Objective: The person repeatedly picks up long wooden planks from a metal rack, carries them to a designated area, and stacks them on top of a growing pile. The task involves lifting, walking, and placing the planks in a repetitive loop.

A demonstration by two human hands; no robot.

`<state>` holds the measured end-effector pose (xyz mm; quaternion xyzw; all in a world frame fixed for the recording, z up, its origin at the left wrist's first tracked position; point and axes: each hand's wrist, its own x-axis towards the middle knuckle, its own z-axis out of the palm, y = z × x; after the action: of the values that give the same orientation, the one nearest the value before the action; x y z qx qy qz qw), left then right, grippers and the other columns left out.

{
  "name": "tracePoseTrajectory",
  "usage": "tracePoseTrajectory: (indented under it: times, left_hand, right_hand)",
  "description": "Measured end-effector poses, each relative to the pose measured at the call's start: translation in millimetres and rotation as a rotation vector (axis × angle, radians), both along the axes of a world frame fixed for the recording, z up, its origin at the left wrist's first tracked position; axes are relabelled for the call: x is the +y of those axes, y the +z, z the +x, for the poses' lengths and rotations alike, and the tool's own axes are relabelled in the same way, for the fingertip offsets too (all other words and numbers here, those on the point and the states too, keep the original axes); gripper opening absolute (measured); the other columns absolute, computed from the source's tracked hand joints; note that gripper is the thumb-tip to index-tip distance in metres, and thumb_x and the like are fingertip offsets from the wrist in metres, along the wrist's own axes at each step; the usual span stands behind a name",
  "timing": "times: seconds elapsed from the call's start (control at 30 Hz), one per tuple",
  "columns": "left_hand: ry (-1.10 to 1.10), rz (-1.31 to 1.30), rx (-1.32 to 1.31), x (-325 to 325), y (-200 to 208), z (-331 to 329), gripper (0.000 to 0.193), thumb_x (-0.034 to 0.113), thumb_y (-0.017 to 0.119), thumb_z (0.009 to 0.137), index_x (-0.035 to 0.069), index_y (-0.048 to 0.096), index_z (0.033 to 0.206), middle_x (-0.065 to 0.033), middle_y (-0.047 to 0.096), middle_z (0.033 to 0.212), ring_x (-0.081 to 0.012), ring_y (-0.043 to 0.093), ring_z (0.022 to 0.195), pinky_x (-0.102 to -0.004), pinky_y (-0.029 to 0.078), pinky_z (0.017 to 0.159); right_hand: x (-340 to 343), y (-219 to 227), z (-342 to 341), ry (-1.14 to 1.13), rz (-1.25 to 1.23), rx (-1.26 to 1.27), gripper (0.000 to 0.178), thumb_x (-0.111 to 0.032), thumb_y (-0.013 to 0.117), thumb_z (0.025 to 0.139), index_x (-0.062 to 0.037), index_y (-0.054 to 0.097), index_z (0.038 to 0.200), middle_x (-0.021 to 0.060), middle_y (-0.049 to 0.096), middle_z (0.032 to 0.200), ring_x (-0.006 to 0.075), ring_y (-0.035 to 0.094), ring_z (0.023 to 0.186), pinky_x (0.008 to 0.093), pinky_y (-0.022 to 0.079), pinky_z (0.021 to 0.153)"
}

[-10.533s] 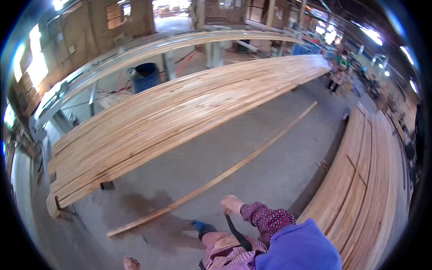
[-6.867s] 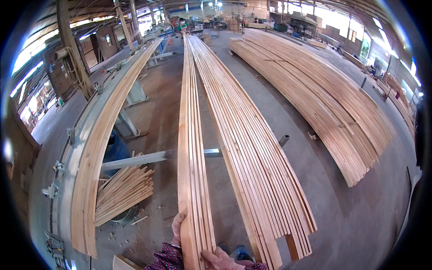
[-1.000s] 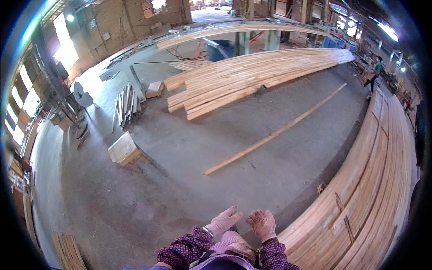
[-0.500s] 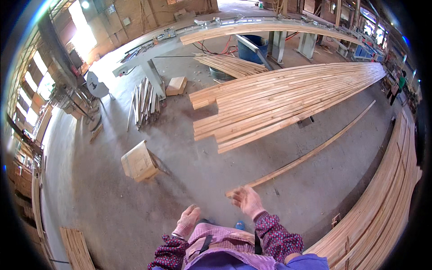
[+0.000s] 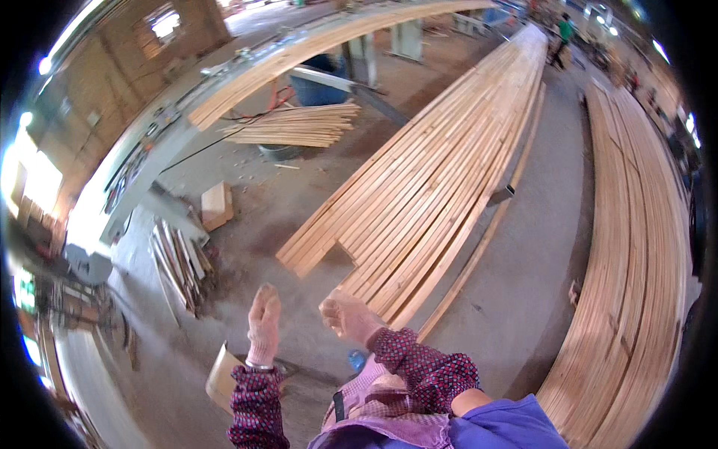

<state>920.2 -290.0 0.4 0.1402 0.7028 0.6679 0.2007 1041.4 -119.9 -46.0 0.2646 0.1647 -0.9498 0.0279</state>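
Observation:
My left hand [image 5: 264, 322], in a pale work glove, is raised over the floor with its fingers stretched out and holds nothing. My right hand [image 5: 351, 316], gloved alike, is just in front of the near ends of a long stack of wooden strips [image 5: 419, 202]. Its fingers are loosely bent with no strip visible in them; whether it touches the stack I cannot tell. The near ends are uneven, with a notch among them. Along the stack's right side a single wooden strip [image 5: 479, 251] lies on the floor, its near end hidden behind my right arm.
Beneath my left arm stands a wooden block-like box [image 5: 224, 378]. Offcut sticks [image 5: 179, 266] lean by a grey machine leg at left. Beyond are a blue barrel [image 5: 318, 86] and thin strips [image 5: 299, 126]. A second timber pile [image 5: 636, 262] runs along the right; a person [image 5: 562, 37] stands far off.
My view has turned right and come closer to the stack. My right hand now overlaps its near ends instead of the loose strip's end. My left hand has risen and stretched forward.

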Motion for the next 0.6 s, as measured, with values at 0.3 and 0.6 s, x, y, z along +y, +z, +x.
tracePoseTrajectory:
  times: [0.3, 0.6]
  left_hand:
    - [-0.383, -0.238, -0.067, 123, -42, -197, 0.05, 0.025, 0.057, 0.095, -0.003, 0.047, 0.134, -0.0122, 0.054, 0.133, -0.0193, 0.049, 0.123, -0.0326, 0.036, 0.106]
    - [-0.839, -0.111, -0.915, 215, -155, -256, 0.071, 0.058, 0.049, 0.091, 0.0, 0.048, 0.134, -0.0129, 0.055, 0.13, -0.026, 0.055, 0.115, -0.0384, 0.046, 0.096]
  right_hand:
    - [-16, -52, -116, -0.196, 0.498, -0.375, 0.044, -0.046, 0.048, 0.095, -0.0029, 0.058, 0.087, 0.0081, 0.054, 0.071, 0.0134, 0.049, 0.064, 0.0289, 0.042, 0.057]
    - [-17, -42, -162, -0.325, 0.554, -0.738, 0.063, -0.052, 0.052, 0.09, 0.0041, 0.058, 0.118, 0.0203, 0.064, 0.106, 0.0271, 0.062, 0.098, 0.0366, 0.047, 0.084]
